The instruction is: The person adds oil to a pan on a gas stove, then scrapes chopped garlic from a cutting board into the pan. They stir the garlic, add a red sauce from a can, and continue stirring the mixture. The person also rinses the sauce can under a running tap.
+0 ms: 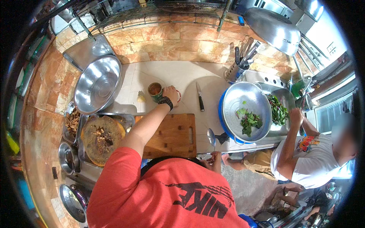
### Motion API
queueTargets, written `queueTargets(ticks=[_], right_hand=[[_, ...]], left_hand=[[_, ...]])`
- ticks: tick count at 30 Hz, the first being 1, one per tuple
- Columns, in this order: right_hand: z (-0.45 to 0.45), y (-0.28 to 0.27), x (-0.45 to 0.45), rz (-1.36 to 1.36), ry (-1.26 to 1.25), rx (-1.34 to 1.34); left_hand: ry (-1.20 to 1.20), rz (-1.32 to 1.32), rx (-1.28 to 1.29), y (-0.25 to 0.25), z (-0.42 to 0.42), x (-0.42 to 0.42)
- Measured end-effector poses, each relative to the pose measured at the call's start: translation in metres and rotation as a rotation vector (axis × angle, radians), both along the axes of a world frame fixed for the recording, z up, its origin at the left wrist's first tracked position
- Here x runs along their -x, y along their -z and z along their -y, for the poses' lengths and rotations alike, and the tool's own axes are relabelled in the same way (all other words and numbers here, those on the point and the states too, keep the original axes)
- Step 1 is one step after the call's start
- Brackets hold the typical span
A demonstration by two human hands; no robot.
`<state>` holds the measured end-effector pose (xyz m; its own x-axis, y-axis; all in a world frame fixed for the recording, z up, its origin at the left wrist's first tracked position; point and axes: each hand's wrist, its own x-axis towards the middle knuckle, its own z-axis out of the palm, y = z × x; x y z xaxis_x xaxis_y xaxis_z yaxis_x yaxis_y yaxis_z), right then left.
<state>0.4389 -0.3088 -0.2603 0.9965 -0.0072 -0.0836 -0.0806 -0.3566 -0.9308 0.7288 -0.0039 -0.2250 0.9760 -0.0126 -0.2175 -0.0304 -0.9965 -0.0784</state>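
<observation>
My left hand (170, 93), with a black watch on the wrist, reaches over the counter and grips a small red-and-white round item (178, 97). The hand covers most of it. Right beside the hand stands a small open container (155, 89) of reddish-brown contents. A pale peeled piece of food (141, 97) lies left of it. My right hand (214, 160) is low at the counter's front edge, holding a metal spoon (211, 137) by its handle, bowl end up. Between my body and the left hand lies a wooden cutting board (171, 136). A black-handled knife (200, 98) rests farther right.
A mesh strainer (228, 114) of leaves sits over a blue basin, beside the sink (286, 92), where a person in a white shirt (312, 162) stands. Left are a large steel bowl (98, 82) and a tray (129, 119) with a round brown slab. A utensil holder (234, 74) stands behind.
</observation>
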Motion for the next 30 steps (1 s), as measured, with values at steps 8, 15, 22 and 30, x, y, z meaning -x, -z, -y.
queueTargets(ticks=[8, 15, 22, 30], right_hand=[[0.029, -0.046, -0.005, 0.076, -0.032, 0.054], [0.064, -0.06, -0.04, 0.09, -0.301, 0.149], [0.046, -0.065, -0.095, 0.153, -0.76, 0.303], [-0.069, -0.103, -0.097, 0.31, -1.038, 0.234]], left_hand=[[-0.009, 0.197, 0.24, -0.007, 0.004, 0.004], [-0.068, 0.029, 0.449, -0.12, 0.032, 0.074], [-0.3, 0.432, 0.389, -0.17, -0.017, 0.27], [-0.997, 0.414, 0.254, -0.243, -0.147, 0.55]])
